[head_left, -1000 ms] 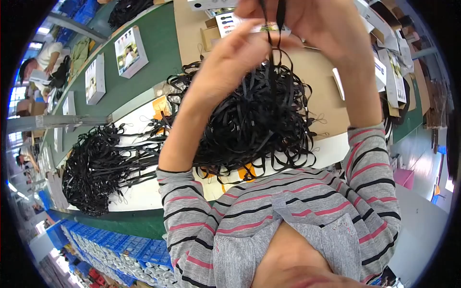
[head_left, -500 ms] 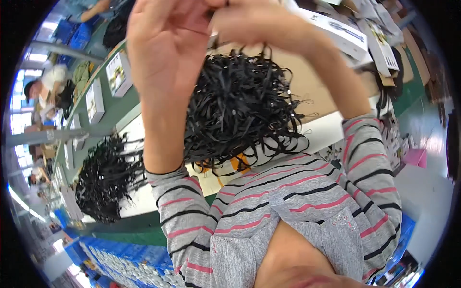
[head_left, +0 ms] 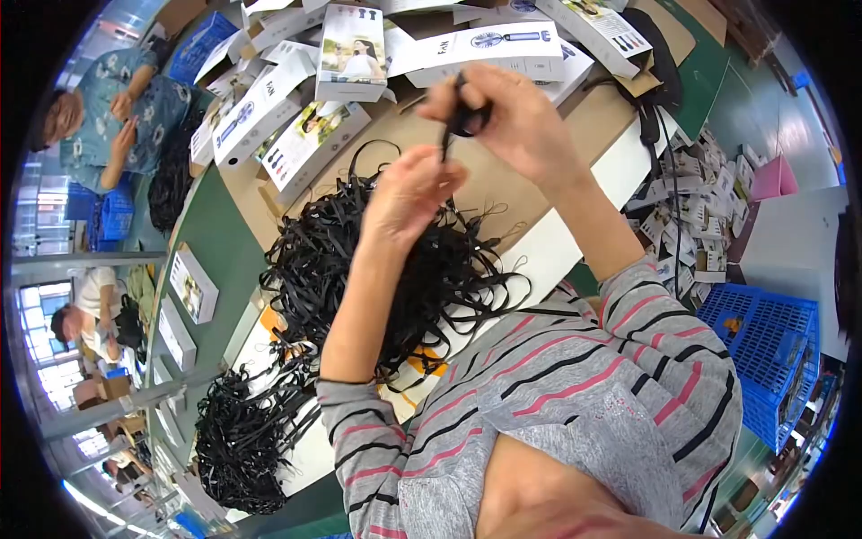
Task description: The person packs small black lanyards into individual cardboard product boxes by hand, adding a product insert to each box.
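A black strap (head_left: pixel 446 139), a lanyard by its look, runs between my two hands above the table. My left hand (head_left: pixel 404 198) pinches its lower end with fingertips together. Higher and to the right, my right hand (head_left: pixel 525 121) is closed on the dark, bunched upper part, slightly smeared by motion. Beneath my left forearm lies a large tangled heap of black lanyards (head_left: pixel 323 260), with thin cord loops at its edge. A second, smaller heap of black lanyards (head_left: pixel 238 440) lies to the left.
White printed boxes (head_left: pixel 489 54) are piled along the far side on brown cardboard (head_left: pixel 503 175). More boxes (head_left: pixel 193 283) stand on the green table at left. Blue crates (head_left: pixel 763 350) and a container of small boxes (head_left: pixel 700 207) are at right. Co-workers (head_left: pixel 117 117) sit at left.
My hands have lowered away from the camera and drawn apart, with the black strap now showing between them. The view has shifted, bringing the far boxes and right-hand crates into sight.
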`<control>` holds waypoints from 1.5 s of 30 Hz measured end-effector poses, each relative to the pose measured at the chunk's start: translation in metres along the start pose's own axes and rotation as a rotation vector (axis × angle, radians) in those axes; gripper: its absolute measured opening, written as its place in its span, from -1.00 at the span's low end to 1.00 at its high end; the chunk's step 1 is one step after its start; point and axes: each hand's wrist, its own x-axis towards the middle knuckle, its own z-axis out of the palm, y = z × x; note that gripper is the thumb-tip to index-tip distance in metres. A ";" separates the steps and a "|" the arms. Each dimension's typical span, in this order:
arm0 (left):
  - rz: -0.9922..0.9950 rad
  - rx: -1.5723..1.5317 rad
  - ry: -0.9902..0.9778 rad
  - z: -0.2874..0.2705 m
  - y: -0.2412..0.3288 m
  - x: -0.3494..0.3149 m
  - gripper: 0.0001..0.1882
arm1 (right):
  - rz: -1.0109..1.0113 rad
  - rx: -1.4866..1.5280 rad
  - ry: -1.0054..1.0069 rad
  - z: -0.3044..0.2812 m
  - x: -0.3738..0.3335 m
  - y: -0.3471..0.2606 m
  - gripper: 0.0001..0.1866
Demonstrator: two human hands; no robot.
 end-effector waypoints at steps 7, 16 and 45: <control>1.109 1.894 0.149 0.011 -0.036 0.099 -0.47 | 0.133 0.308 0.154 -0.038 -0.007 -0.053 -0.66; 1.284 1.196 0.276 0.018 0.035 0.060 -0.82 | 0.097 0.180 -0.124 0.003 0.007 -0.095 -0.66; 0.746 0.638 0.315 -0.035 0.086 -0.068 -0.75 | -0.088 -1.689 -1.008 0.129 0.059 -0.010 -0.78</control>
